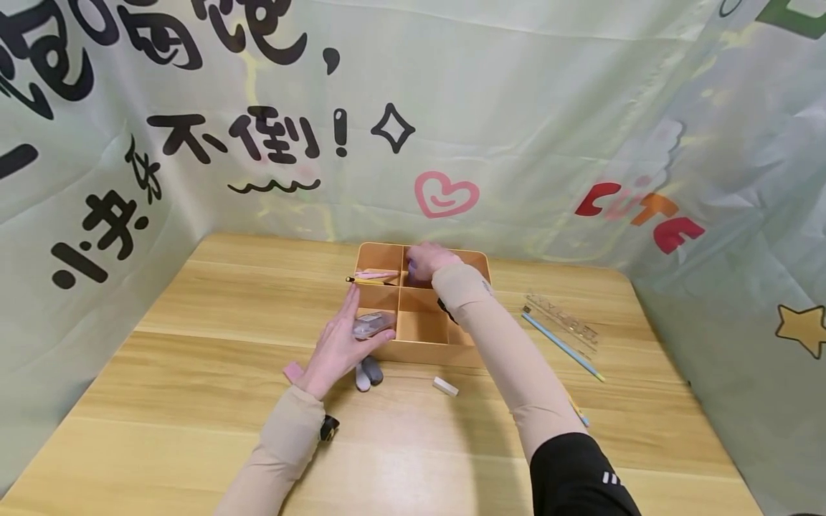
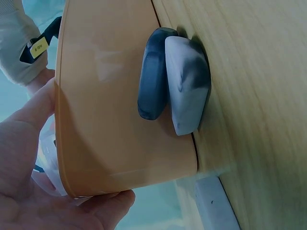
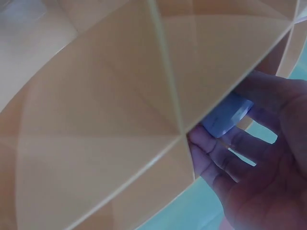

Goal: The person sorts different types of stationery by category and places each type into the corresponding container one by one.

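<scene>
A tan divided organizer box (image 1: 429, 352) stands on the table. My right hand (image 1: 431, 259) reaches into its back middle compartment, pinching a small purplish-blue object (image 3: 224, 115) whose kind I cannot tell. My left hand (image 1: 338, 344) rests on the box's front left corner, thumb over the front rim and straight fingers along the left side. Beside it, in the front left compartment, lies a clear-cased item (image 1: 372, 325). A pink pen (image 1: 377, 274) and a yellow pencil (image 1: 371, 281) lie in the back left compartment. The right forearm hides part of the box's right side.
Before the box lie a dark-grey and pale rounded item (image 2: 188, 79), a white eraser (image 1: 445, 386) and a pink piece (image 1: 293, 371). To the right are a clear ruler (image 1: 563, 319), a blue pencil (image 1: 563, 345) and a partly hidden yellow pencil (image 1: 578, 412). Cloth hangs behind.
</scene>
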{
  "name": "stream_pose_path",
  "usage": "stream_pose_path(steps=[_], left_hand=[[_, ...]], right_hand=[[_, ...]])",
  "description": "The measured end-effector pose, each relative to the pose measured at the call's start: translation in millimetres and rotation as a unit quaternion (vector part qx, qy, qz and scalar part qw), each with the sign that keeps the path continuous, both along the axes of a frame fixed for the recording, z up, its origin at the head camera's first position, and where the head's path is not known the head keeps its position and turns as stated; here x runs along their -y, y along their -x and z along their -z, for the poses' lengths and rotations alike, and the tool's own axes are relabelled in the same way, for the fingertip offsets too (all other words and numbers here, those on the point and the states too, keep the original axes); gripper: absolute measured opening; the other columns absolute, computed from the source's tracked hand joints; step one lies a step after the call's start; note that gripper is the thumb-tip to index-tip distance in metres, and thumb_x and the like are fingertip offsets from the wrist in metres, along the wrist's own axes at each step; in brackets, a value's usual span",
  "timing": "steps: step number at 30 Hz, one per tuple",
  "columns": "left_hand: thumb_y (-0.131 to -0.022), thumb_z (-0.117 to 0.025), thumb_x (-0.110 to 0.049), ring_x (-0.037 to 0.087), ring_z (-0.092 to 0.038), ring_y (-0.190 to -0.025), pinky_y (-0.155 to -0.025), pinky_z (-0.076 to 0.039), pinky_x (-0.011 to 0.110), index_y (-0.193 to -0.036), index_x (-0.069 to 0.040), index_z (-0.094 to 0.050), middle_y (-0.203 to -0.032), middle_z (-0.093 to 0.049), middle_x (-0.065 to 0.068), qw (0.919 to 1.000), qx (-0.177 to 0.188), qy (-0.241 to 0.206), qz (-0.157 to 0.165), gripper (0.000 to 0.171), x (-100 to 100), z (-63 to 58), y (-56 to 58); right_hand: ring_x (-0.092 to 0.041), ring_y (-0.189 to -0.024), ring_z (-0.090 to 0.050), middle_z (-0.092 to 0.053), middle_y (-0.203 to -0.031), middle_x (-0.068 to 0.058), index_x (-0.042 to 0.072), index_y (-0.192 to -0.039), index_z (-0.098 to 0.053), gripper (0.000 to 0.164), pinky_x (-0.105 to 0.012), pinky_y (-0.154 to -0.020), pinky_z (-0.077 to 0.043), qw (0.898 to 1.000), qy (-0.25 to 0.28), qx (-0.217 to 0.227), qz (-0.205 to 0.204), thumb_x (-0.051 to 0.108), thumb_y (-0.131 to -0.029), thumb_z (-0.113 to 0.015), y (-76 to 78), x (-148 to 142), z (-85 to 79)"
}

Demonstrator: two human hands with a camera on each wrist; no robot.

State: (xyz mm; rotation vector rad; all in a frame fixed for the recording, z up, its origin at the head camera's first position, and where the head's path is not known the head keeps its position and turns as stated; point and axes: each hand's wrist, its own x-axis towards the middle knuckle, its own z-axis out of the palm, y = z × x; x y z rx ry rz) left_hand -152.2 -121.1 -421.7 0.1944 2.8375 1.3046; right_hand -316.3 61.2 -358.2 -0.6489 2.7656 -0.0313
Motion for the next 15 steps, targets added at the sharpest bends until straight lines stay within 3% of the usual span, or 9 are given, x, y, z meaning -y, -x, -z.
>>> stream_pose_path(steps=[8,15], left_hand=[[-0.086,-0.074,-0.056,0.039,-0.022,-0.154,-0.124,-0.023,0.057,-0.162,-0.007,-0.007,-0.172,-0.003,0.007,1.0,0.0,0.0,0.0,0.112,-0.9,-0.6,-0.6],[-0.086,-0.074,-0.056,0.04,-0.023,-0.153,-0.124,-0.023,0.058,-0.162,-0.007,-0.007,-0.172,-0.003,0.006,1.0,0.0,0.003,-0.002,0.112,-0.6,-0.5,-0.5]], right_hand=[[-0.024,-0.094,-0.055,-0.066,-0.11,-0.012,0.008,-0.11,-0.066,0.018,-0.036,-0.085,-0.048,1.0,-0.014,0.006,0.015,0.016,-0.101,-0.053,-0.9,2.5,6.8],[-0.024,-0.092,-0.054,-0.065,-0.106,-0.012,0.007,-0.102,-0.067,0.018,-0.037,-0.08,-0.046,1.0,-0.006,0.006,0.019,0.015,-0.101,-0.05,-5.9,3.4,6.6]])
